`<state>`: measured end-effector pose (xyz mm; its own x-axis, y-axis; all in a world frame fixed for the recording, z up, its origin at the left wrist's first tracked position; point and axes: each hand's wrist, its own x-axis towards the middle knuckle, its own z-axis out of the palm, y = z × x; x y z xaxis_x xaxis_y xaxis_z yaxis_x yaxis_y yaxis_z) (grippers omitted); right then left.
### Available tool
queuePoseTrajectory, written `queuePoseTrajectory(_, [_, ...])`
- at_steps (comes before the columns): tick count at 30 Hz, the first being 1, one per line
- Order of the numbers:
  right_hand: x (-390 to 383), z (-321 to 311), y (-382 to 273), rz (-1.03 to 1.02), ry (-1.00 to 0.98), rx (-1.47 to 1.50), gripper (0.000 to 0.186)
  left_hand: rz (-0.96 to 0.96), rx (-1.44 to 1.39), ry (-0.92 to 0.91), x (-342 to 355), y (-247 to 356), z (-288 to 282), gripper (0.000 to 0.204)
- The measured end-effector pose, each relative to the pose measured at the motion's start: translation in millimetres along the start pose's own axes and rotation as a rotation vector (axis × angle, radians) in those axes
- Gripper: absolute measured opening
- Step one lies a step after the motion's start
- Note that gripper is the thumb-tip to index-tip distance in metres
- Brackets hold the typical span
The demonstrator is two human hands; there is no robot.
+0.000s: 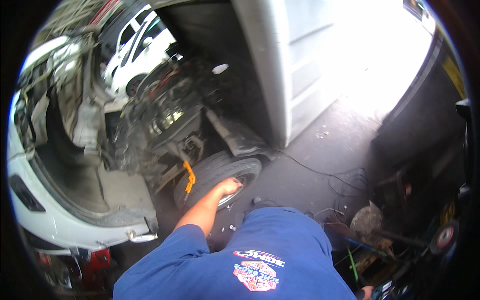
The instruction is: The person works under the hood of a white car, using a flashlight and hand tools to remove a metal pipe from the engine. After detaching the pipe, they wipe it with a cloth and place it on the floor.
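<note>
My left arm reaches forward to a wheel [212,176] with a black tyre and a pale metal rim, tilted beside the stripped vehicle. My left hand [230,186] is closed at the edge of its rim, the fingertips curled inward and partly hidden. A yellow-orange piece [189,177] sits by the tyre's far side; its kind is unclear. Only a bit of my right hand [368,292] shows at the lower right edge, beside a dark object and some tools. Its fingers are mostly out of sight.
At left stands a white vehicle body [75,227] with an open doorway. Exposed mechanical parts [165,117] fill the space beyond the wheel. A large white panel [305,65] rises ahead. Cables [320,172] cross the dark floor. Tools and a round disc [367,218] crowd the right.
</note>
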<state>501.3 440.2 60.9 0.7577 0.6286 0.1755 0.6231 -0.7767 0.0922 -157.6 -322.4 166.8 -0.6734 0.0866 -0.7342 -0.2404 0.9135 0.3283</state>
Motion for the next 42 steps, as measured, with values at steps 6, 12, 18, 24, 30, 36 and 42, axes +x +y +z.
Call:
queuePoseTrajectory(6, [-245.2,-21.1,-6.3,-0.424,-0.312,-0.103,0.097,-0.085,-0.135,0.013,-29.1,-92.6,26.2,0.046])
queuePoseTrajectory(12, [-447.5,-81.3,-69.3,-1.093,-0.375,0.003,0.086,-0.087,-0.195,-0.067,-50.4,-200.7,36.0,0.042])
queuePoseTrajectory(18, [-585.9,-133.6,-106.1,-1.32,-0.473,0.092,0.072,-0.272,-0.448,-0.128,-81.8,-270.7,24.0,0.036])
queuePoseTrajectory(24, [-680.7,-150.4,-97.6,-1.362,-0.552,-0.218,0.086,-0.455,-0.856,0.002,-111.2,-331.7,43.4,0.035])
queuePoseTrajectory(30, [-810.3,-172.3,-89.7,-1.9,-0.499,-0.381,0.074,-0.722,-1.348,0.1,-157.8,-352.5,120.9,0.031])
queuePoseTrajectory(36, [-1003.7,-269.2,-81.9,-2.661,-0.801,0.425,0.059,-0.865,-1.532,0.119,-181.8,-276.0,183.9,0.02])
queuePoseTrajectory(42, [-1172.0,-410.4,-55.6,-2.808,-1.074,1.034,0.059,-0.887,-1.715,0.112,-167.5,-195.5,198.4,0.014])
